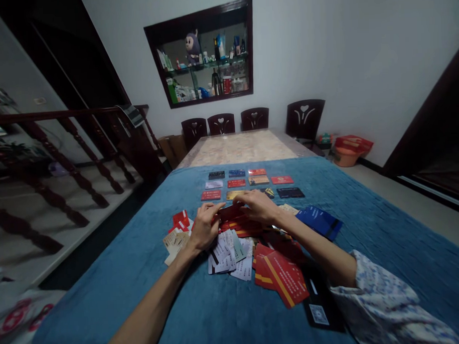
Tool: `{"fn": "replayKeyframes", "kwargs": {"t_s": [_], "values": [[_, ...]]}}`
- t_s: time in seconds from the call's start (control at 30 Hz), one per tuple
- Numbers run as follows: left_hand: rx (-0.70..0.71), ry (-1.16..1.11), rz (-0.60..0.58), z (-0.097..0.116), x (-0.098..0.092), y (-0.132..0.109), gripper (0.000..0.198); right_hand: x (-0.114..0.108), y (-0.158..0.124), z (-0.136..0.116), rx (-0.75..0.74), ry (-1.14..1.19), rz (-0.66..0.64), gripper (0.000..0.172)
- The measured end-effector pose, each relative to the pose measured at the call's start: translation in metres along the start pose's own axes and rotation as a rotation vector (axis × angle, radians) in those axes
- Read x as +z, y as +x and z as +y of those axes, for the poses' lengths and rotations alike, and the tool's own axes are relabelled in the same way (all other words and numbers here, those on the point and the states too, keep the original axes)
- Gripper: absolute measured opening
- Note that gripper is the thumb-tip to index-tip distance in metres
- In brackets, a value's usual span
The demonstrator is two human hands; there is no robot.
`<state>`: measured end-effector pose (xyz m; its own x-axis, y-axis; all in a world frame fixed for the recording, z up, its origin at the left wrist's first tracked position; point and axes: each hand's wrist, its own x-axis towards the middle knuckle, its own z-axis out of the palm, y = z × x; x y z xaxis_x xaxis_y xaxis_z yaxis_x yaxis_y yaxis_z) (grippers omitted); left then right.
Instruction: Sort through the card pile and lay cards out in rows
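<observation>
My left hand (206, 227) is closed with its fingertips at the left end of a dark red card (231, 211). At the card's other end is my right hand (259, 207), fingers bent and pinching it. Below both hands lies a loose heap of cards: red ones with orange stripes (284, 275), white ones with black stripes (221, 255), and beige ones (176, 241) by my left wrist. Blue cards (319, 221) fan out right of my right forearm. Part of the heap is hidden under my hands and right arm.
Beyond my hands, rows of cards lie flat, among them a red card (210, 195) and a black card (290, 192). A blue cloth (142, 255) covers the near table. A black card with a square code (320, 309) lies by my right sleeve. Dark chairs (253, 118) stand behind.
</observation>
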<state>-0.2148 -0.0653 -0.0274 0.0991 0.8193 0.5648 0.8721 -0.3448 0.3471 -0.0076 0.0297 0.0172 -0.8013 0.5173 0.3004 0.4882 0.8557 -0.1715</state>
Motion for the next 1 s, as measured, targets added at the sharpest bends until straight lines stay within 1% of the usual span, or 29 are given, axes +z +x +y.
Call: {"fn": "replayKeyframes", "kwargs": {"t_s": [0.13, 0.33, 0.47, 0.6, 0.73, 1.0], "values": [[0.011, 0.031, -0.019, -0.001, 0.001, -0.001, 0.049, 0.003, -0.002, -0.001, 0.03, -0.004, 0.018, 0.037], [0.043, 0.107, -0.057, 0.002, 0.003, -0.002, 0.052, 0.005, -0.002, -0.004, 0.052, -0.059, -0.009, 0.03], [0.008, 0.135, -0.066, 0.006, 0.004, -0.002, 0.054, 0.003, -0.003, -0.009, 0.058, -0.106, -0.025, 0.029], [-0.049, 0.132, -0.063, 0.011, 0.003, -0.003, 0.057, 0.003, -0.003, -0.011, 0.063, -0.097, -0.032, 0.03], [-0.1, 0.126, -0.071, 0.013, 0.002, -0.002, 0.059, 0.007, -0.004, -0.009, 0.067, -0.056, -0.024, 0.035], [-0.115, 0.131, -0.062, 0.011, 0.003, 0.0, 0.054, 0.006, -0.006, -0.009, 0.017, -0.014, -0.035, 0.049]]}}
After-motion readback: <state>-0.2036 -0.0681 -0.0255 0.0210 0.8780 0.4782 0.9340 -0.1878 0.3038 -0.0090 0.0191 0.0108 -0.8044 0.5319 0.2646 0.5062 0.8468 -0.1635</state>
